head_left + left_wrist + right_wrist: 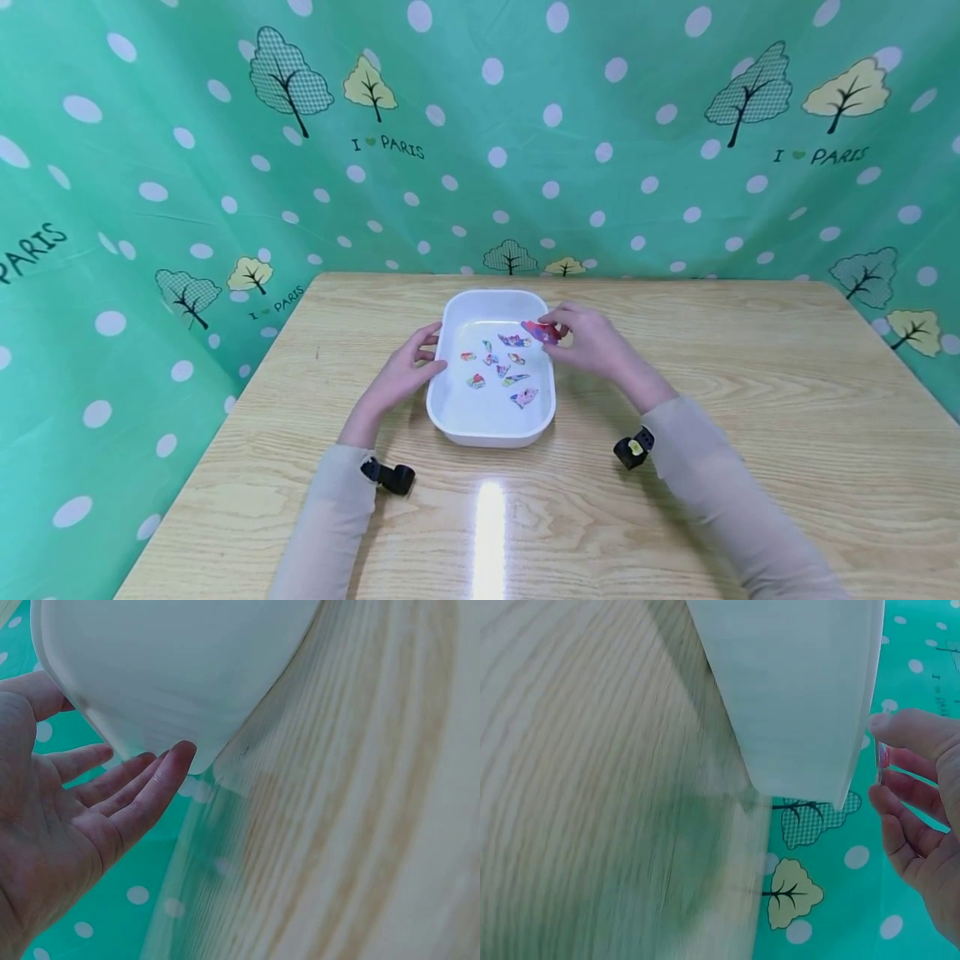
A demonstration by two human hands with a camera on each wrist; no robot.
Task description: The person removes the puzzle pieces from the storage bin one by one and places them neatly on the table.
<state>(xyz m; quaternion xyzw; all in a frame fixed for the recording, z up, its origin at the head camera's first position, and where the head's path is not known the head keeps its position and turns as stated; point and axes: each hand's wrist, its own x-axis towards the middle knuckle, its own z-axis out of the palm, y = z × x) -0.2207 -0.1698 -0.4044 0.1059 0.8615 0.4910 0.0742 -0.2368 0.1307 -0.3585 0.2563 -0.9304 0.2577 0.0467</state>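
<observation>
Head view: red-and-purple printed piece (537, 332), thin and flat, sits at the right edge of the white plastic tub (487, 423), toward its far right corner, up at rim height. Right hand (592, 340) pinches it between thumb and fingers; the grip takes only its right end, likely so the printed face stays uncovered. Right wrist view shows the piece almost edge-on between the fingertips; cannot tell whether the thumb touches the rim.

Left hand (399, 368) is at the tub's left edge, thumb at the rim, fingers loosely extended along the outer wall, no clenched grasp; probably just steadying the tub. So the held piece is in the right hand's fingertips, well apart from the left hand, with the tub between.

Small printed pieces (524, 398) lie apart on the tub floor, mostly mid to right, perhaps spread so each shows; too small to read the prints. Tub stands on the wooden table (750, 367), left of middle, near the far edge. Black wrist camera (401, 479) on each sleeve. Green polka-dot curtain (525, 108) with tree prints behind.
</observation>
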